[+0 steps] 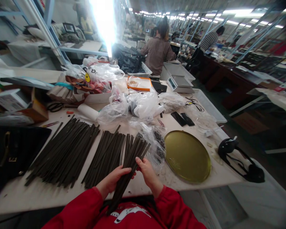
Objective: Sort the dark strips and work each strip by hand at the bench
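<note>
A bundle of dark strips [126, 178] slants up from my lap over the table's front edge. My left hand [116, 178] wraps round the bundle near its middle, thumb on top. On the other side my right hand [146, 170] pinches the bundle's right edge with thumb and fingers. Just left of my hands lies a pile of similar dark strips [105, 156], and farther left a wider pile of longer strips [64, 152]. Part of the strips behind the bundle is hidden by it.
A round golden tray [187, 156] lies to my right, with a black tape dispenser-like object [240, 162] beyond it. Clear plastic bags [135, 105] fill the table's middle. A black bag [11, 156] sits at far left. A co-worker [157, 51] sits ahead, back turned.
</note>
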The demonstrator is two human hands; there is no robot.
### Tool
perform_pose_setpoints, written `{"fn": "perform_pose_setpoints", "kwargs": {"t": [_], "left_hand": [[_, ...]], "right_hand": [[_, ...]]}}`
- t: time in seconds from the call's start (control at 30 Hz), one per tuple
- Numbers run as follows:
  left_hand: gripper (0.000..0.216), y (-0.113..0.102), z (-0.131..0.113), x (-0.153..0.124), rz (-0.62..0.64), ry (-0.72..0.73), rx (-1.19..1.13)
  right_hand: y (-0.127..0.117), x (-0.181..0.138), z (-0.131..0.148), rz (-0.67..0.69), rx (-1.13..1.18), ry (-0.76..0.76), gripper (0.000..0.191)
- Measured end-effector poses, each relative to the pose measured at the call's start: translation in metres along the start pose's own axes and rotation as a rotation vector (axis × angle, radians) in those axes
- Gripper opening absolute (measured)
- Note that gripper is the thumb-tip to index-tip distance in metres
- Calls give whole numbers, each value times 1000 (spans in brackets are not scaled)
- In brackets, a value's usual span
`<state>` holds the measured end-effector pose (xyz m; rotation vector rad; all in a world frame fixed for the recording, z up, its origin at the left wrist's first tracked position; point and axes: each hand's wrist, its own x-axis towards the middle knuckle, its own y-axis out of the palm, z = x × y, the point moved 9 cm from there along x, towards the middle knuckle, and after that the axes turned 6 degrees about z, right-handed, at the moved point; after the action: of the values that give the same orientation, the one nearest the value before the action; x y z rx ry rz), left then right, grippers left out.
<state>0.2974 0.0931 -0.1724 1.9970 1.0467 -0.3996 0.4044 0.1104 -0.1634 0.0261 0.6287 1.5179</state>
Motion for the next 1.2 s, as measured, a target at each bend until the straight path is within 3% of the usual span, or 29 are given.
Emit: {"fn": "perform_pose_setpoints", "kwargs": {"t": [0.23,0.53,1.0,1.2], "left_hand": [[34,0,5,-2,43,29,14],[33,-5,12,1,26,34,0],[37,0,15,9,-49,-32,60],[30,-13,16,21,-177,-21,146]], "right_hand": [[14,-2,-5,46,66,11,34],[7,-6,-13,3,176,42,35],[-20,-11,-12,-99,179,91,42],[-44,-15,-3,-205,149,57,39]]}}
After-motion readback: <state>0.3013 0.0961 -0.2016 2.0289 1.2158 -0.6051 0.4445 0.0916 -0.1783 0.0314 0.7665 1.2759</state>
